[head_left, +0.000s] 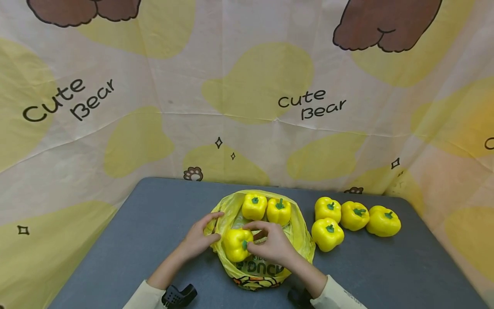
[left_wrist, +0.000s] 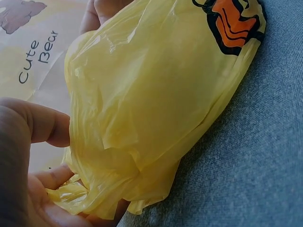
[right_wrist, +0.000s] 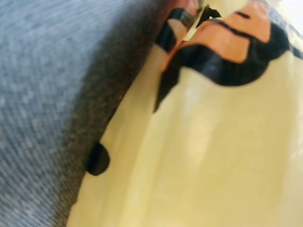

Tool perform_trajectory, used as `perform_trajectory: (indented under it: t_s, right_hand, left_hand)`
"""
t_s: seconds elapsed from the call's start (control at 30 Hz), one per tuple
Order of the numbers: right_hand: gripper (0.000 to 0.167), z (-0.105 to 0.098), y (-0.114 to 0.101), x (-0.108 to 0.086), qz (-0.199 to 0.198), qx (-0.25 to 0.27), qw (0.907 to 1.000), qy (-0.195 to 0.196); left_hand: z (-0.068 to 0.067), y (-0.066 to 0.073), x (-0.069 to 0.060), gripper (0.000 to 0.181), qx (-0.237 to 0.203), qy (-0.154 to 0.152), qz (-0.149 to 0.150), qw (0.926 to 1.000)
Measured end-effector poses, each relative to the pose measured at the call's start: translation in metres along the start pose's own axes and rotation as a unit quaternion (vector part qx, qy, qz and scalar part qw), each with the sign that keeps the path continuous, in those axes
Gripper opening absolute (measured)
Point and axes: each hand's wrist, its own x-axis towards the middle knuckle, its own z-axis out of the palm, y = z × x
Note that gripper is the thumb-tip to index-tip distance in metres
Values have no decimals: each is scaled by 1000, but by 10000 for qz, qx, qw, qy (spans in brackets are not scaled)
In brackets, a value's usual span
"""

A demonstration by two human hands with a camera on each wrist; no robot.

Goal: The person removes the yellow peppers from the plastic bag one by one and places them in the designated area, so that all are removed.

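A yellow plastic bag point(head_left: 302, 240) with black print stands wide-mouthed on the table. My right hand point(head_left: 272, 242) reaches into it and holds a yellow bell pepper point(head_left: 235, 244) by its near side, thumb beside the green stem. Two more bell peppers, one at the back point(head_left: 254, 207) and one beside it point(head_left: 278, 212), lie inside the bag. At the left rim, my left hand point(head_left: 197, 238) grips the bag's edge; the left wrist view shows bunched plastic point(left_wrist: 75, 196) between its fingers. Only the bag's outer side point(right_wrist: 213, 156) and the table appear in the right wrist view.
Right of the bag, several yellow bell peppers point(head_left: 355, 216) sit close together on the grey table point(head_left: 154, 214); the nearest point(head_left: 327, 235) is almost against the bag. A printed cloth point(head_left: 247, 86) hangs behind the table's far edge.
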Motion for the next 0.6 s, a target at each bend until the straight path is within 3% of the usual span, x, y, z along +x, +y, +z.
perform_trajectory:
  t_s: [0.6]
  right_hand:
    - [29, -13, -7, -4, -99, -284, 9995, -18]
  left_hand:
    - [-1, -1, -1, 58, -65, -70, 71, 9999]
